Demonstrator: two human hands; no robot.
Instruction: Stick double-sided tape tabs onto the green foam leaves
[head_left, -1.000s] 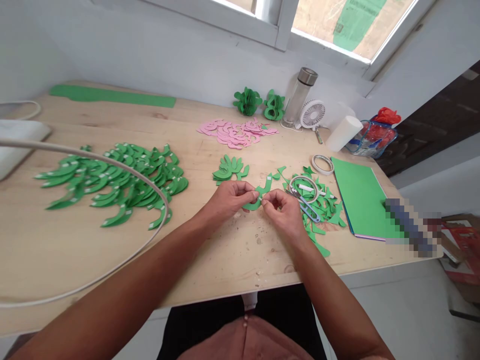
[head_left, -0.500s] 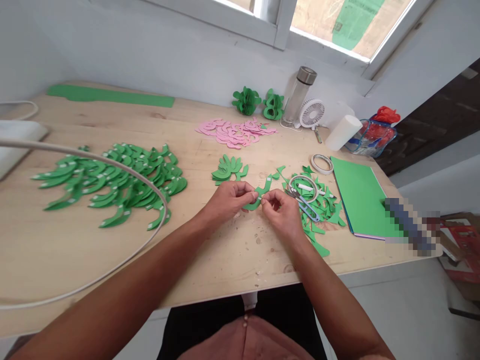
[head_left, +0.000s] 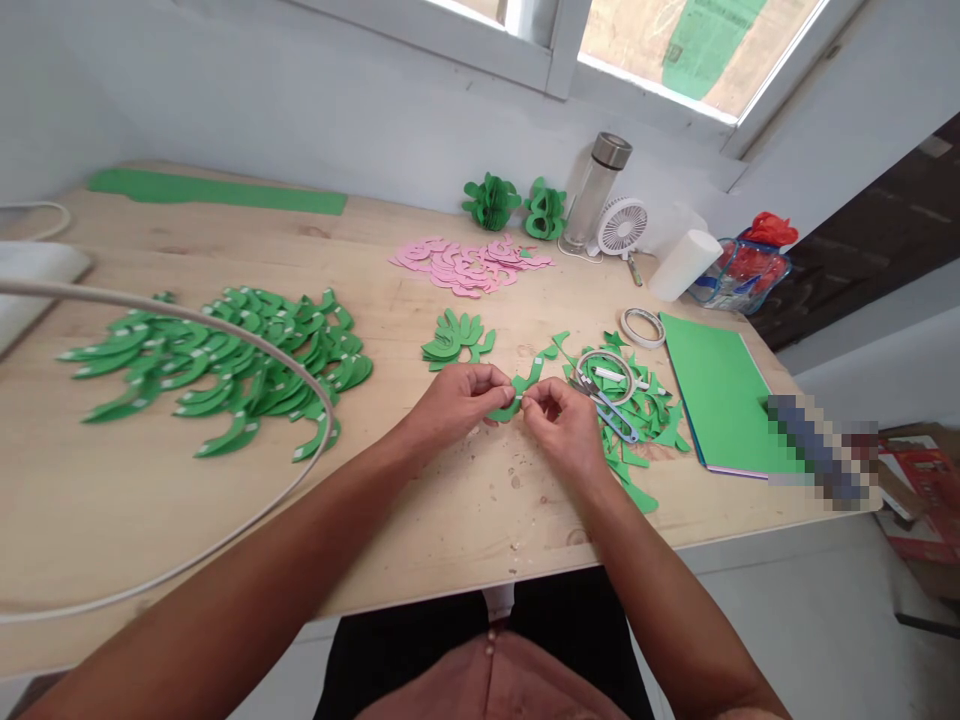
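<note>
Left hand [head_left: 471, 393] and right hand [head_left: 561, 418] meet over a pale wooden surface [head_left: 450, 530], both pinched on a curved green paper cutout [head_left: 534, 370].

The cutout sits between the fingertips near the front edge, one end angled up and away with a small white patch on it; the right fingertips appear to press a second white bit, though it is too small to be sure. Just right lie green scraps [head_left: 660, 412], with blue-handled scissors [head_left: 620, 420] on top. A larger heap of green cutouts [head_left: 259, 388] spreads at left, many with white patches; pink cutouts [head_left: 469, 268] lie farther back, and a green sheet [head_left: 712, 395] rests at right.
</note>
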